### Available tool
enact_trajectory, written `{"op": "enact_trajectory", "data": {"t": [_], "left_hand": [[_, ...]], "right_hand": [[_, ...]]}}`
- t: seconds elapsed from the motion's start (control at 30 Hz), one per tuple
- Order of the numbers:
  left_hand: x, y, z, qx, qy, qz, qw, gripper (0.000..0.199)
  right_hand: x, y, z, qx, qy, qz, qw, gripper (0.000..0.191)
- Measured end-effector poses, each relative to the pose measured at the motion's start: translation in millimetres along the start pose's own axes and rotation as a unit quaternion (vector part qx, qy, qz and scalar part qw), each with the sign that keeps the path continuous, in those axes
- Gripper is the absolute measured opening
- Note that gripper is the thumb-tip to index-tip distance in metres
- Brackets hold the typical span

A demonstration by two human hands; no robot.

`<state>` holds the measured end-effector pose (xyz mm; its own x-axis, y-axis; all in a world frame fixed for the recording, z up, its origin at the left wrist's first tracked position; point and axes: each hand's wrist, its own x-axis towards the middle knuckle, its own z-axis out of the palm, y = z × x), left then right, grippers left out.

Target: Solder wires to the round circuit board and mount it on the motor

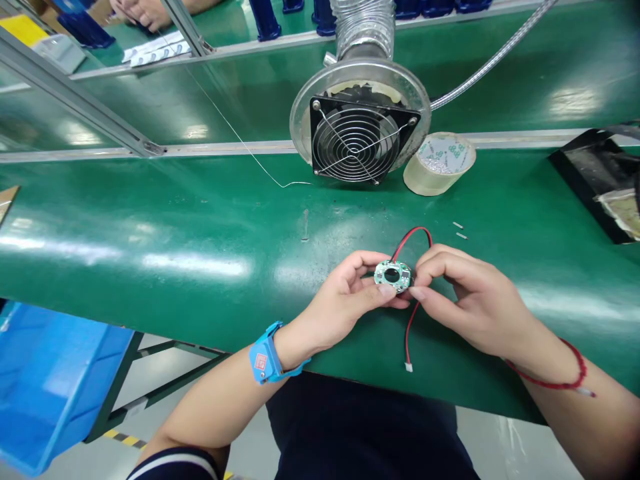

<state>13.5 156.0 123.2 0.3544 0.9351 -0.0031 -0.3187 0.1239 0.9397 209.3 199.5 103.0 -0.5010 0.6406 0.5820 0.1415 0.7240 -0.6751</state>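
A small ring-shaped green circuit board (381,275) with a dark centre is pinched between the thumb and fingers of my left hand (345,297). From its top edge a red and black wire (414,230) loops up and to the right, passing into the fingers of my right hand (465,297). Below them the wire comes out again and hangs toward a small white connector (409,367). My right thumb and index finger are closed on the wire at the board's right edge; the exact grip point is partly hidden.
A fume extractor fan (354,143) stands behind my hands, with a tape roll (440,167) beside it. Two tiny metal pins (460,231) lie on the green bench. Thin solder wire (250,152) hangs at left. A black tray (590,180) is right, a blue bin (45,380) lower left.
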Motion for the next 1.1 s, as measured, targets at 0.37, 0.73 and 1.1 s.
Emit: {"op": "enact_trajectory", "data": {"t": [0.37, 0.73, 1.1], "left_hand": [[0, -2, 0.8, 0.025, -0.005, 0.076, 0.997, 0.033], [1, -4, -0.6, 0.056, -0.029, 0.086, 0.994, 0.034], [-2, -9, -3.8, 0.198, -0.013, 0.171, 0.965, 0.037]], "right_hand": [[1, -7, 13, -0.063, 0.038, -0.007, 0.997, 0.03], [-3, -7, 11, -0.053, 0.04, 0.032, 0.997, 0.009], [0, -6, 12, 0.441, -0.047, 0.323, 0.836, 0.025]]}}
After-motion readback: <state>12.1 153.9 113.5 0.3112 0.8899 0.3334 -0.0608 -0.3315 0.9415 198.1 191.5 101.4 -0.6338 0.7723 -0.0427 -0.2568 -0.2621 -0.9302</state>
